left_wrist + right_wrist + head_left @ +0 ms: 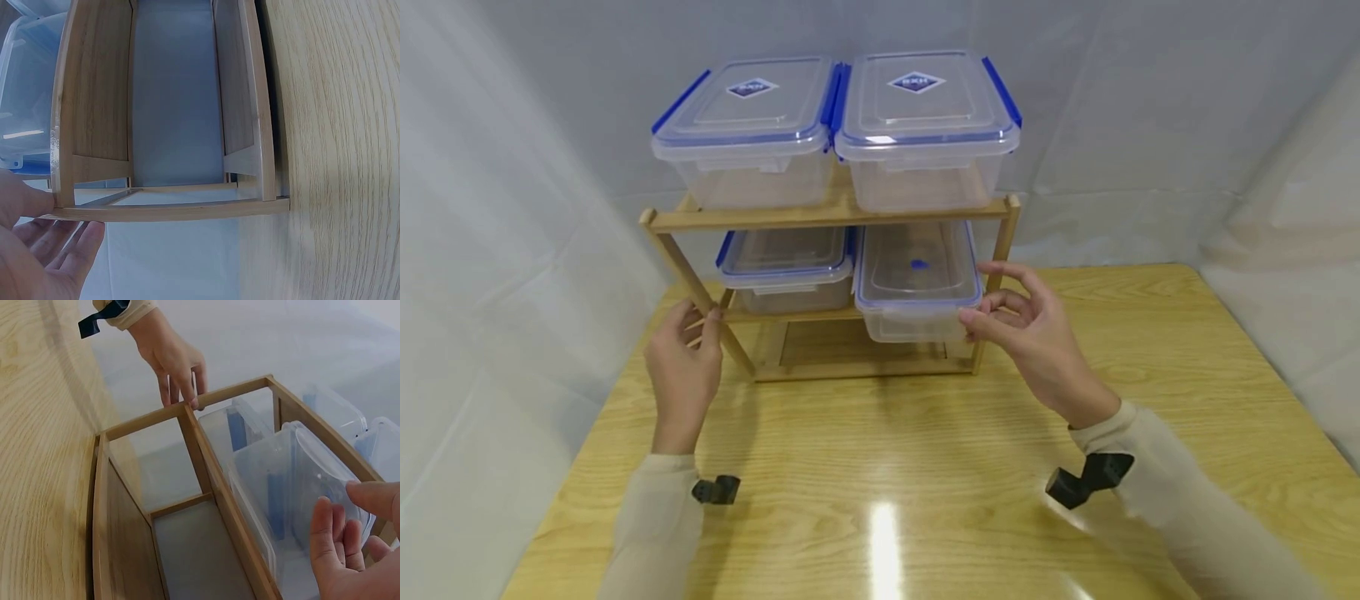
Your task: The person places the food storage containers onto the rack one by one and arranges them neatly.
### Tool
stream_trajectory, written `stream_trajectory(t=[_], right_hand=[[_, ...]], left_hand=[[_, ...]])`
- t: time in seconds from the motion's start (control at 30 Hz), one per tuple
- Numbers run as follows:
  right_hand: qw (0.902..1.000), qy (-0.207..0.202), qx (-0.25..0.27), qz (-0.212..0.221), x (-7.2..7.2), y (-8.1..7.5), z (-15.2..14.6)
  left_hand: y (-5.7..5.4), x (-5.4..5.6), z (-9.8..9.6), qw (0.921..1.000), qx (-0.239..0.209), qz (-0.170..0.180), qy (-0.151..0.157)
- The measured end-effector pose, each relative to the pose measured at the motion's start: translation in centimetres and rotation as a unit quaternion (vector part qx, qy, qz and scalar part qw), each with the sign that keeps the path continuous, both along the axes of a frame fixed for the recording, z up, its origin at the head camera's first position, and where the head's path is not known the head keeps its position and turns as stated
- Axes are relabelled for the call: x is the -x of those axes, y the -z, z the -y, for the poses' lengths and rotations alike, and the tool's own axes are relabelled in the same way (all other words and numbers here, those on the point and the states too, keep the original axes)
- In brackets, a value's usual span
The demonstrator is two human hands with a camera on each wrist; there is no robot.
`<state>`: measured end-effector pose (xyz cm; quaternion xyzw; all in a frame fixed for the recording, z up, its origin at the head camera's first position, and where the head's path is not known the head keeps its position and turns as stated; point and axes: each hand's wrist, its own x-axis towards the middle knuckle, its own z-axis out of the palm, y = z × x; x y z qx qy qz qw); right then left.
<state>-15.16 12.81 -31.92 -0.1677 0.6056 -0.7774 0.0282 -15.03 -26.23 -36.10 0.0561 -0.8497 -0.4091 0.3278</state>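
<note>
My left hand point(685, 362) holds the left post of a wooden two-tier rack point(827, 218) at middle-shelf height. In the left wrist view its thumb and fingers point(86, 247) lie on either side of the post. My right hand point(1037, 342) is at the front right corner of a clear lidded storage box point(917, 287), with the thumb at the front corner and the index finger along the lid's right side. This box has a blue-lined lid with a small blue mark. It sits on the middle shelf and juts out past the front rail.
Another clear box point(793, 267) with blue clips stands left of it on that shelf. Two more lidded boxes, a left one point(745, 125) and a right one point(925, 125), stand on the top. The rack rests on a wood-grain table point(820, 450), before a pale curtain point(1112, 125).
</note>
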Motion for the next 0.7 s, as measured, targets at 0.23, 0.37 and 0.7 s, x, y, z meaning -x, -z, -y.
stream_trajectory(t=[0.23,0.37,0.7], right_hand=[[0.9993,0.016,0.033,-0.011,0.0,0.4,0.8],[0.9983,0.019,0.054,-0.013,0.0,0.6,1.2],[0.9986,0.02,0.047,-0.017,-0.1,0.8,1.5]], left_hand=[[0.1,-0.4,0.2,1.0,0.0,0.006,-0.001],[0.1,-0.4,0.3,1.0,-0.002,0.006,-0.002],[0.0,-0.3,0.2,1.0,-0.005,0.002,-0.003]])
